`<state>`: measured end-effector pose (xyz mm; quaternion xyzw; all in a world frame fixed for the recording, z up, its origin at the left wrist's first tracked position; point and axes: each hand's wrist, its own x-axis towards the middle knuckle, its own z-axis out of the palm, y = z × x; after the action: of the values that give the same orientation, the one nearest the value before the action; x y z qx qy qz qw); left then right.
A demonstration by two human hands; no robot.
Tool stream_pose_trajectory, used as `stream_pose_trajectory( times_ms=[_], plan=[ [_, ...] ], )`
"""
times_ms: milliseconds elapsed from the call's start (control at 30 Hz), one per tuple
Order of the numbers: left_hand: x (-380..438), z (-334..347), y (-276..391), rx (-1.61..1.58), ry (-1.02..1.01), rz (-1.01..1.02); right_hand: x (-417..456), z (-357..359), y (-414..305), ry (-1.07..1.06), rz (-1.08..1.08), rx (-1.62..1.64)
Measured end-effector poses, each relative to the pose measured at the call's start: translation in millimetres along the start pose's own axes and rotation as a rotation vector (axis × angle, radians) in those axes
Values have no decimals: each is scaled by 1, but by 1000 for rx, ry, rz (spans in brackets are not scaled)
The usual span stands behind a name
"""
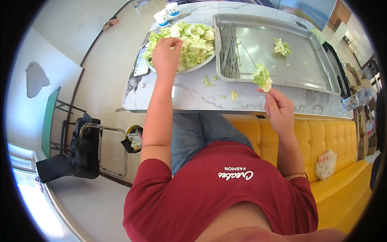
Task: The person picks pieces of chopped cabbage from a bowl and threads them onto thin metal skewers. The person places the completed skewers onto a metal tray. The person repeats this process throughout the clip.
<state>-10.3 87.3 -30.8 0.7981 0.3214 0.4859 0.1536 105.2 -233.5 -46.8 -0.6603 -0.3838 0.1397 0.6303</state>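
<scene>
My left hand [166, 56] is over a round metal bowl [196, 68] heaped with torn pale-green leaves [193, 45], likely lettuce or cabbage. Its thumb and fingertips come close together at the leaves; whether a piece sits between them is hidden. Lower right, my right hand [280, 110] pinches the near end of a leaf-threaded skewer [261, 77]. The thin shaft slants away over the left part of a large metal tray [257, 79]. A bundle of thin grey skewers [229, 51] lies along the tray's left side. Farther right in the tray rests another leaf bunch [281, 47] on a thin stick.
Two paper cups [161, 18] stand behind the bowl, and a phone [141, 63] lies left of it. Leaf scraps [234, 95] dot the marble-patterned table [190, 99]. A lined waste bin [133, 139] and a chair [86, 145] are at left; a yellow bench [302, 133] runs right.
</scene>
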Motion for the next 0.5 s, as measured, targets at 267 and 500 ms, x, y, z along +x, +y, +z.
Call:
stream_pose_trajectory(
  times_ms=[267,500],
  plan=[
    [15,-28,17,-812,-7,-420,2,2,-4,-59,37,58],
    [-36,-50,93,-1054,-318,-440,18,24,-27,-122,65,213]
  ],
)
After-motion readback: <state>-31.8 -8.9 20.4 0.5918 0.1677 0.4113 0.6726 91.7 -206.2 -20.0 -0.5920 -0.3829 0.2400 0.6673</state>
